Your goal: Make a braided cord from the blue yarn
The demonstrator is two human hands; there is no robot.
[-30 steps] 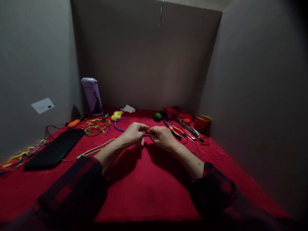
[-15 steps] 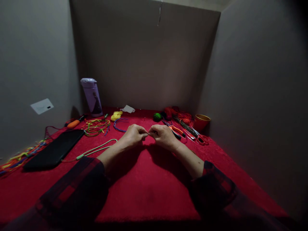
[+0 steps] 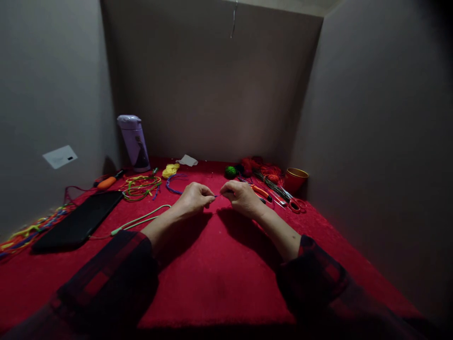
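Note:
Both hands pinch a thin cord (image 3: pixel 217 195), dark bluish near the left fingers, with a short stretch of it showing in the narrow gap between them. My left hand (image 3: pixel 196 197) has thumb and fingertips pressed together on it. Facing it, my right hand (image 3: pixel 240 196) grips the other side in the same kind of pinch. The rest of the cord is hidden by the fingers. A looped blue cord (image 3: pixel 173 184) lies just beyond my left hand, and orange-handled pliers (image 3: pixel 261 191) lie partly behind my right hand.
On the red cloth (image 3: pixel 219 283) at left are a black phone-like slab (image 3: pixel 79 219), a pale green cable (image 3: pixel 139 220) and tangled cords (image 3: pixel 141 186). A purple bottle (image 3: pixel 135 144) stands behind. Red-handled scissors (image 3: pixel 296 205), a red cup (image 3: pixel 296 179) and green yarn (image 3: pixel 231 171) are at right.
My hands have drawn slightly apart, so a short piece of cord now shows between the fingertips. The view has shifted very slightly; the other things lie as before.

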